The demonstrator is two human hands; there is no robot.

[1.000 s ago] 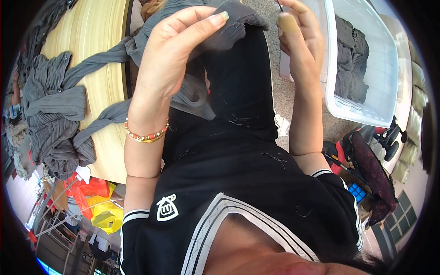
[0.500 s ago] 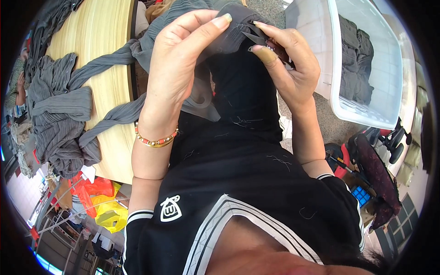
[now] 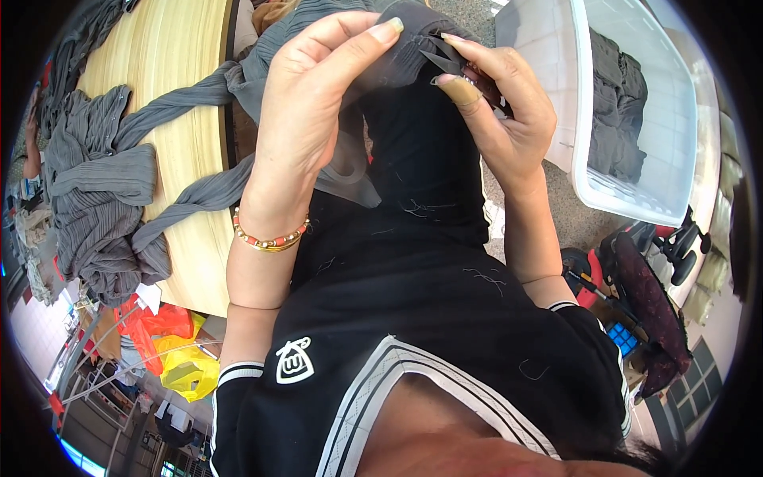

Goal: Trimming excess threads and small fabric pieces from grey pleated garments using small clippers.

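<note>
Near the top middle, my left hand (image 3: 306, 103) pinches the edge of a dark grey ribbed garment (image 3: 413, 52) between thumb and fingers. My right hand (image 3: 517, 119) is closed around small thread snips (image 3: 439, 62), its thumb and forefinger on either side of them. The two pointed blades are parted and lie close against the cloth edge; whether a thread is between them is too small to tell. A sheer grey piece of the cloth (image 3: 354, 179) hangs below my left hand over my dark-clothed lap.
More grey ribbed garments (image 3: 103, 187) lie on the pale wooden table (image 3: 187, 127) at left, their twisted lengths reaching toward me. A translucent plastic bin (image 3: 584, 171) with folded dark garments (image 3: 616, 103) stands at right. Red and yellow bags (image 3: 187, 362) sit below the table.
The snips' blades look slightly more parted beside the cloth edge. Both hands keep nearly the same places and grips.
</note>
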